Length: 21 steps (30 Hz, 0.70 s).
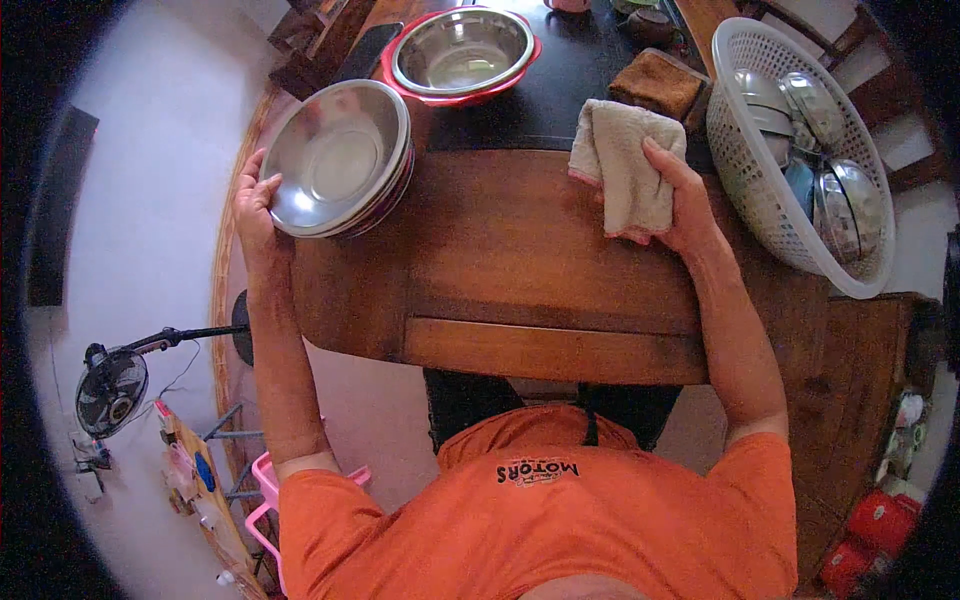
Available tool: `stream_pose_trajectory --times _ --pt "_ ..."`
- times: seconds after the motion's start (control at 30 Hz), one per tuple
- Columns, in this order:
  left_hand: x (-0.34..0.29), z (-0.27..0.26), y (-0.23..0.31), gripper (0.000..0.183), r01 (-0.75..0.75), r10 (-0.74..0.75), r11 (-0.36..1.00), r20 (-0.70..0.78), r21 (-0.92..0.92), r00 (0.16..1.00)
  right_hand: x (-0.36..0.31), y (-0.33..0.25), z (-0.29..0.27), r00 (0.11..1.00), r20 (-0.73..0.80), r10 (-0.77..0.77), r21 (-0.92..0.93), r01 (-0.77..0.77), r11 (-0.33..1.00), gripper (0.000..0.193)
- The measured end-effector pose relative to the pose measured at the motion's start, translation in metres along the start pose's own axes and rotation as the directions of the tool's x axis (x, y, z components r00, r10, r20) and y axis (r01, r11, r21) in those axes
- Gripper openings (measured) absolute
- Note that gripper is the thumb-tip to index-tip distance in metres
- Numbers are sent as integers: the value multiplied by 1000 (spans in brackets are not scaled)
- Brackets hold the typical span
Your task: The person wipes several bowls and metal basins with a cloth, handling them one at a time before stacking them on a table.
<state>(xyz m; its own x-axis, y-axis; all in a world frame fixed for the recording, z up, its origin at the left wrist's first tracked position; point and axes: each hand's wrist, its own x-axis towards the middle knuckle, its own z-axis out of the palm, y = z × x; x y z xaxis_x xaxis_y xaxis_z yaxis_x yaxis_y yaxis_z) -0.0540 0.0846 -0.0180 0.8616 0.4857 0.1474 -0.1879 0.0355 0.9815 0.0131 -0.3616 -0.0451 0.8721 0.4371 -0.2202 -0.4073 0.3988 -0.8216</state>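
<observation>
My left hand is closed on the left rim of a stack of metal bowls, thumb over the edge. The stack is at the left end of the wooden table; how many bowls are nested cannot be told. In my right hand is a folded cream cloth with pinkish edging, pinched under the thumb above the table's right part. A folded brown cloth lies just beyond it. Farther back, a steel bowl sits inside a red basin.
A white perforated basket with several metal bowls stands at the right. The wooden table has a black panel in its far part. At the left are a wall, a fan and a pink plastic frame.
</observation>
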Motion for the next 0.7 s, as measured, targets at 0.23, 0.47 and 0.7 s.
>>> stream_pose_trajectory --times 0.23,0.47,0.7 --pt "-53 69 59 43 -475 555 788 -117 392 824 7 6 -15 999 52 -3 -10 3 1000 53" --pt "-89 209 20 46 -868 536 304 683 392 496 6 3 -16 999 31 19 90 -22 996 47" --pt "15 246 -58 54 -532 394 -29 499 846 772 6 3 -6 994 107 15 39 -20 999 52"
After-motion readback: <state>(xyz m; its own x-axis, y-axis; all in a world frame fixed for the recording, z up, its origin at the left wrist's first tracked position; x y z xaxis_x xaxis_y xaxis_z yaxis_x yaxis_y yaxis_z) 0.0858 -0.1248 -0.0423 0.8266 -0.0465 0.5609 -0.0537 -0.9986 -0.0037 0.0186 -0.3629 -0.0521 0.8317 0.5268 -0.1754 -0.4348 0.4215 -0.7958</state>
